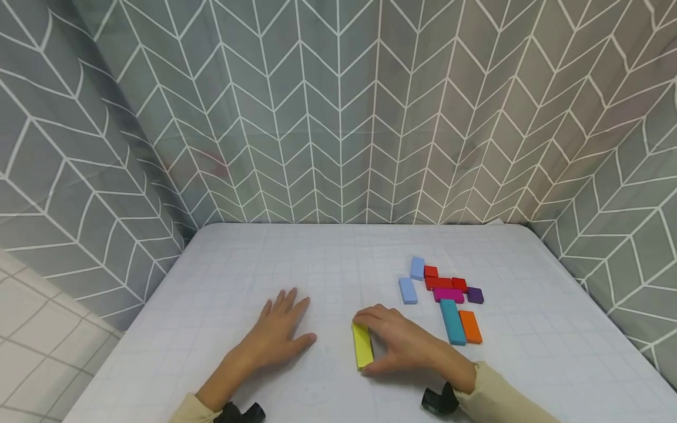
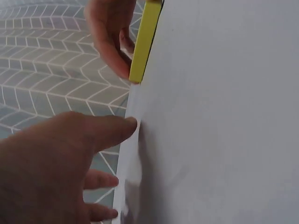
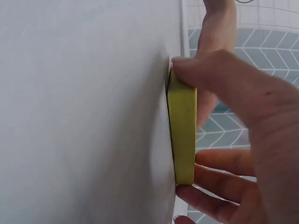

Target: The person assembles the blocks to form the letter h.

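A long yellow block [image 1: 362,348] lies on the white table, its length running away from the person. My right hand [image 1: 404,341] pinches it end to end, thumb at the near end and fingertips at the far end. In the right wrist view the yellow block [image 3: 183,133] shows its long side between thumb and fingers, close against the tabletop. My left hand [image 1: 277,329] is to the left of the block, palm down with fingers spread and holding nothing. The left wrist view shows that left hand's thumb [image 2: 114,128] stretched out over the tabletop.
Right of the right hand lies a group of blocks: two light blue blocks [image 1: 408,291], several red blocks [image 1: 438,283], a magenta block [image 1: 448,295], a purple block [image 1: 475,295], a teal block [image 1: 452,322] and an orange block [image 1: 471,326]. Patterned grey curtains [image 1: 338,117] surround the table [image 1: 238,252].
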Demonstrator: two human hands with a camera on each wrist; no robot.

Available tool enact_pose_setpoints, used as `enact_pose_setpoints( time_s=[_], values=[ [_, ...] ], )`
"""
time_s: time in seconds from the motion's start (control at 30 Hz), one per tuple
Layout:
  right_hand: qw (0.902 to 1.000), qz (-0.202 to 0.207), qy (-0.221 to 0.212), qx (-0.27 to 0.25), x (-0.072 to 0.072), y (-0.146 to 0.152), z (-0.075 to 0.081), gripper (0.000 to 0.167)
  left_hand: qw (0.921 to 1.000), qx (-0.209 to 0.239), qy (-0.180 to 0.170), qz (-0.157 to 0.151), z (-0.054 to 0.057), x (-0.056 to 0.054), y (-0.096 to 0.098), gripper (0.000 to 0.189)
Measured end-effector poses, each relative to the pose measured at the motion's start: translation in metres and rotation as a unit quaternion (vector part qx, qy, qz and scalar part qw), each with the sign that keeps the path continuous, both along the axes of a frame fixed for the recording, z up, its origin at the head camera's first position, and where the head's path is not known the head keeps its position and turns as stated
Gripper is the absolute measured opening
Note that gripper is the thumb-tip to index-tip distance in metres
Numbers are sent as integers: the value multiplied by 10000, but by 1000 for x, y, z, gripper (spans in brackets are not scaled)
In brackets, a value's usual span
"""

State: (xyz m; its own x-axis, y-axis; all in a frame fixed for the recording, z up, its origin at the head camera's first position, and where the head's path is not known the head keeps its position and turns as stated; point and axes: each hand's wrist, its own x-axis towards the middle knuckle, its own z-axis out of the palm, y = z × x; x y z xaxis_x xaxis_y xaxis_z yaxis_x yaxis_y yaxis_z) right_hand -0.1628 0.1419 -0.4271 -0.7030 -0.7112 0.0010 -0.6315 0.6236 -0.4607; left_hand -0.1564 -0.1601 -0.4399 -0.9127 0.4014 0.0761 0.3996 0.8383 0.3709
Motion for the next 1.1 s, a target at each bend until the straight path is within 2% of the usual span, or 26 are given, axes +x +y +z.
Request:
enact_pose_setpoints(
  time_s=[0.1,0.2,0.33,0.47,0.63,0.77,0.87,1.0,1.1],
  values=[
    [10000,-6,11,20,0,0,-1,83,9981,86,284,-541,2,4,9,71],
    [10000,-4,44,4,0,0,-2,85,9906,316,574,-1199,3,7,17,66],
    [9999,58,135,-31,0,0,-1,87,9817,554,744,-1663,5,13,27,63],
    [9995,53,247,-164,-1,3,4,84,9790,685,766,-1759,5,18,34,62],
    [9953,-290,410,-823,-1,11,9,70,9755,792,813,-1885,0,20,39,57],
    [9882,-471,679,-1288,-1,13,4,53,9668,909,1184,-2076,-7,19,43,54],
    [9842,-571,861,-1437,-1,14,-2,42,9622,810,1587,-2060,-12,17,44,51],
    [9787,-501,1551,-1252,-4,19,-11,34,9590,313,2062,-1919,-16,12,43,49],
    [9665,-272,2402,-867,-8,24,-20,31,9473,-267,2497,-1990,-16,9,42,48]
  ],
)
